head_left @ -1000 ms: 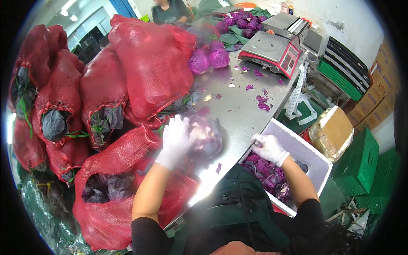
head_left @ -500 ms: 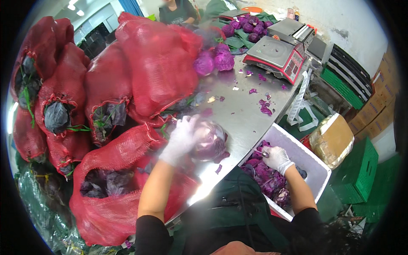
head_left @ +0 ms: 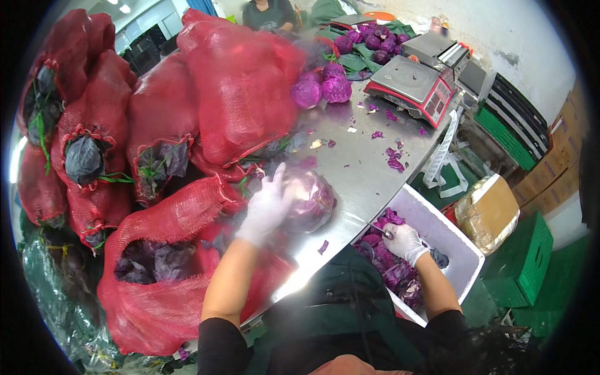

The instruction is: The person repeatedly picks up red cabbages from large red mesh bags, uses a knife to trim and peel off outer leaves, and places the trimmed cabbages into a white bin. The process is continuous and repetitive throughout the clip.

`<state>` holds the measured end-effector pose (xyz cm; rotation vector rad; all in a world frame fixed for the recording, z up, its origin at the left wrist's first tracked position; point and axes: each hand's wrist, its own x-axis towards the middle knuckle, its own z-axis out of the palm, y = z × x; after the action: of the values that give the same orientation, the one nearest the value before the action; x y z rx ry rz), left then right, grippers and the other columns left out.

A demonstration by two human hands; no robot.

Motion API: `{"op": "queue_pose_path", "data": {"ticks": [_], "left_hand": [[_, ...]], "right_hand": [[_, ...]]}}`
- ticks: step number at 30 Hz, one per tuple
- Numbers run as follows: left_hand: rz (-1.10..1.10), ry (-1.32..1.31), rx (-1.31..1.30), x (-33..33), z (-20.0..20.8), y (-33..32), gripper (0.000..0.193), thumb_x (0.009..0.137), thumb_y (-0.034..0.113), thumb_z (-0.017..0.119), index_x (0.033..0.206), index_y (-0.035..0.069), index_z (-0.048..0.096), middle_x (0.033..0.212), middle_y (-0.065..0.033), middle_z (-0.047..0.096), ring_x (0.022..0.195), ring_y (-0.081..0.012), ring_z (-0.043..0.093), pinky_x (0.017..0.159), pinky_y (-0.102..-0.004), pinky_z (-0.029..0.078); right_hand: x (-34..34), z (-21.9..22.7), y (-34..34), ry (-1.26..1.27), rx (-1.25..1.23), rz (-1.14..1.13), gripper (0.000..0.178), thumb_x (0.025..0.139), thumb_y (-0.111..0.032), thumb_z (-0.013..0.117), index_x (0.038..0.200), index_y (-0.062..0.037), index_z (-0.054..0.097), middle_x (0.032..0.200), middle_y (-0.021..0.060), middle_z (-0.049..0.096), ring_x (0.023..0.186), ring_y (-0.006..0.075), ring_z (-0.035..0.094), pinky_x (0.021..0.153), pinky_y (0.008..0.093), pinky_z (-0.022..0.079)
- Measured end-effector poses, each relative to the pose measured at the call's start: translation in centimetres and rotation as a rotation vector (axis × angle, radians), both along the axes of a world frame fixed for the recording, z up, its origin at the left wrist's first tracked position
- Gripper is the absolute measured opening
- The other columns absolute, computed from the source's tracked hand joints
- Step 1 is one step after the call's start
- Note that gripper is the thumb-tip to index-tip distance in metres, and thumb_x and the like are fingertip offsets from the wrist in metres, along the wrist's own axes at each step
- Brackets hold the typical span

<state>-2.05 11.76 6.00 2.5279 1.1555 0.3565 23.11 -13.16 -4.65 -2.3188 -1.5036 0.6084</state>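
Observation:
On the steel table, a trimmed red cabbage (head_left: 311, 203) sits with its pale cut base facing up. Against its left side rests my left hand (head_left: 265, 209) in a white glove, fingers stretched out and apart. My right hand (head_left: 405, 242), also gloved, is closed around a small knife (head_left: 375, 227), whose thin blade points to the left; the handle is mostly hidden by the fingers. This hand hovers over a white foam box (head_left: 467, 262), close above the loose purple cabbage leaves (head_left: 390, 265) inside it.
Red mesh sacks (head_left: 244, 94) of cabbages crowd the left; one sack (head_left: 144, 312) lies open. A weighing scale (head_left: 406, 81), cabbages (head_left: 337, 89) and leaf scraps (head_left: 394, 159) occupy the far table. Green crates (head_left: 515, 262) stand at right. Another person (head_left: 269, 15) is at the back.
My left hand's fingers have straightened along the cabbage, which has turned slightly so its cut base shows more. My right hand has shifted a little lower and left over the box, still gripping the knife.

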Motion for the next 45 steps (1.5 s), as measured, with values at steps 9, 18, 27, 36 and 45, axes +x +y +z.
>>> {"op": "queue_pose_path", "data": {"ticks": [9, 18, 27, 36, 45], "left_hand": [[0.071, 0.027, -0.016, -0.4, -1.8, 0.3, 0.055, 0.104, 0.038, 0.047, 0.145, 0.001, 0.04, 0.113, -0.032, 0.066, 0.104, -0.0491, 0.064, 0.09, -0.0524, 0.052], [0.137, 0.022, 0.022, -0.4, -2.2, 1.1, 0.049, 0.103, 0.041, 0.048, 0.124, -0.003, 0.048, 0.097, -0.0322, 0.068, 0.092, -0.0487, 0.067, 0.08, -0.054, 0.053], [0.157, 0.067, 0.152, -0.1, -2.0, -0.4, 0.057, 0.1, 0.051, 0.047, 0.124, -0.001, 0.049, 0.096, -0.028, 0.066, 0.084, -0.0446, 0.068, 0.073, -0.0515, 0.055], [0.07, -0.369, 0.167, 0.7, -3.0, -5.3, 0.076, 0.089, 0.034, 0.069, 0.14, -0.012, 0.039, 0.125, -0.0259, 0.053, 0.116, -0.0398, 0.054, 0.097, -0.0457, 0.048], [-0.008, -0.255, 0.208, 3.3, -2.4, -5.2, 0.086, 0.085, 0.045, 0.073, 0.141, -0.011, 0.038, 0.132, -0.0288, 0.05, 0.123, -0.0433, 0.05, 0.105, -0.0488, 0.044]], "right_hand": [[-4.2, -4.4, 4.6, 0.196, 0.277, 0.05, 0.022, 0.087, -0.027, 0.063, 0.101, -0.0111, 0.066, 0.083, 0.0207, 0.069, 0.081, 0.0417, 0.069, 0.073, 0.0497, 0.055], [-6.3, 1.7, 4.0, 0.158, 0.426, 0.023, 0.022, 0.085, -0.023, 0.062, 0.104, -0.0129, 0.066, 0.08, 0.0189, 0.07, 0.077, 0.0405, 0.07, 0.071, 0.0508, 0.056], [-1.9, -4.2, -1.8, 0.118, -0.076, -0.032, 0.022, 0.086, -0.025, 0.066, 0.103, -0.0108, 0.066, 0.08, 0.0199, 0.068, 0.078, 0.0371, 0.07, 0.075, 0.0462, 0.056], [-7.0, 7.6, 8.4, -0.096, 0.49, 0.036, 0.068, 0.084, -0.006, 0.059, 0.149, -0.0184, 0.043, 0.124, 0.0177, 0.064, 0.086, 0.0385, 0.071, 0.076, 0.0472, 0.059], [-6.6, 9.1, 11.4, -0.126, 0.192, -0.007, 0.059, 0.091, -0.014, 0.054, 0.149, -0.0166, 0.041, 0.122, 0.0246, 0.062, 0.096, 0.0423, 0.07, 0.085, 0.051, 0.055]]}}
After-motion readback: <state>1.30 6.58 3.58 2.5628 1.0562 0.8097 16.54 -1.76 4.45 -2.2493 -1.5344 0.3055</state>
